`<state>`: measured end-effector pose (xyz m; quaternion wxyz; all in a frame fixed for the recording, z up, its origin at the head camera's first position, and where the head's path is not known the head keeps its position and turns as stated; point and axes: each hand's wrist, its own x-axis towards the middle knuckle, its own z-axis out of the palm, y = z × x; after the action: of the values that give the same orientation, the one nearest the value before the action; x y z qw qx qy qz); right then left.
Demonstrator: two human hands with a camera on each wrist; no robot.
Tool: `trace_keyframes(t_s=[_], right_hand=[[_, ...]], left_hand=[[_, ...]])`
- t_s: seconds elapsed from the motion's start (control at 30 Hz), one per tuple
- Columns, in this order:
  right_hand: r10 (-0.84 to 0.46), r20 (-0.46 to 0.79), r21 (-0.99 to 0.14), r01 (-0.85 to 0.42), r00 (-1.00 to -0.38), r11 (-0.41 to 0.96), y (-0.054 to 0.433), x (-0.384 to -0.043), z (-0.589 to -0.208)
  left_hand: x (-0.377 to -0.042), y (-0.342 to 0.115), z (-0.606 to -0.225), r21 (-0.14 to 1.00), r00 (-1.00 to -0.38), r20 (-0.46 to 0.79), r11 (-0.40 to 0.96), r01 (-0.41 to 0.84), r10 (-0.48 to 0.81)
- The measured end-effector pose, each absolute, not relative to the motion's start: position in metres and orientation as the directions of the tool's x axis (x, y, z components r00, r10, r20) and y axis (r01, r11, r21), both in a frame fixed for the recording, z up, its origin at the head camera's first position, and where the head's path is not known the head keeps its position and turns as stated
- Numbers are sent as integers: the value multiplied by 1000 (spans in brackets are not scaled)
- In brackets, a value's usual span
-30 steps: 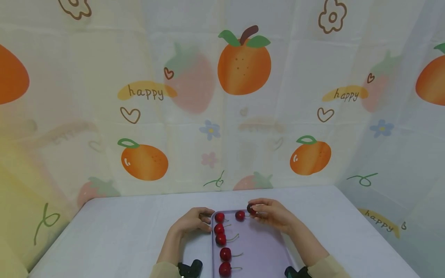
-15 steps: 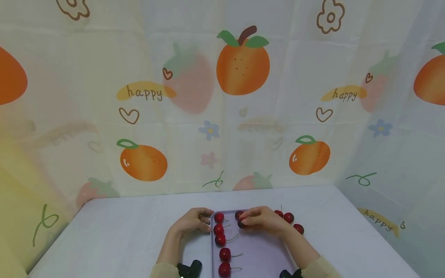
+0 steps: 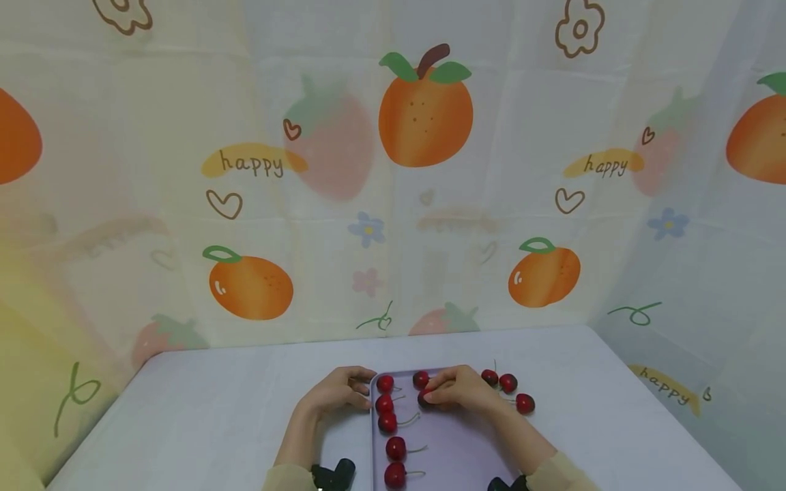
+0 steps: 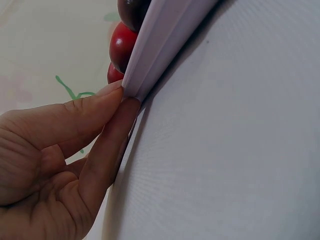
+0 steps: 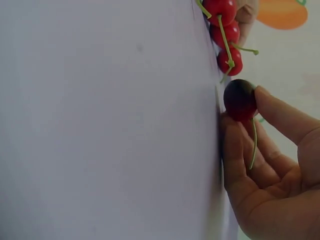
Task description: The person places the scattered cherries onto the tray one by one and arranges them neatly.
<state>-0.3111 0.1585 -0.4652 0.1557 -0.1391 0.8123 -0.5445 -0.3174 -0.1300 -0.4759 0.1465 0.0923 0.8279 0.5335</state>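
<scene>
A lilac tray [image 3: 454,443] lies on the white table, with a column of red cherries [image 3: 396,448] along its left side, stems to the right. Another cherry [image 3: 420,379] sits near its far edge. Thumb and fingertips of my left hand [image 3: 338,393] pinch the tray's left rim, as the left wrist view shows at the rim [image 4: 150,50]. Over the tray, my right hand [image 3: 465,391] holds a dark red cherry [image 5: 240,102] between thumb and fingers, its green stem hanging toward the palm. In the head view that cherry is just nearer than the far-edge one.
Three loose cherries [image 3: 507,383] lie on the white table [image 3: 215,409] to the right of the tray, partly behind the right hand. A fruit-printed cloth [image 3: 331,225] hangs behind the table and on both sides.
My right hand has moved left and nearer with its cherry, from the far edge to just below the second column's first cherry. The loose cherries have come into view. My left hand stays put.
</scene>
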Motion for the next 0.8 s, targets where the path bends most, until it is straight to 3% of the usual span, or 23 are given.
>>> trace_keyframes(t_s=[0.8], right_hand=[[-335,-50,-873,-121,-941,472,156,-309,-465]], left_hand=[[-317,-129,-477,908,-944,-142,419,-4,298]])
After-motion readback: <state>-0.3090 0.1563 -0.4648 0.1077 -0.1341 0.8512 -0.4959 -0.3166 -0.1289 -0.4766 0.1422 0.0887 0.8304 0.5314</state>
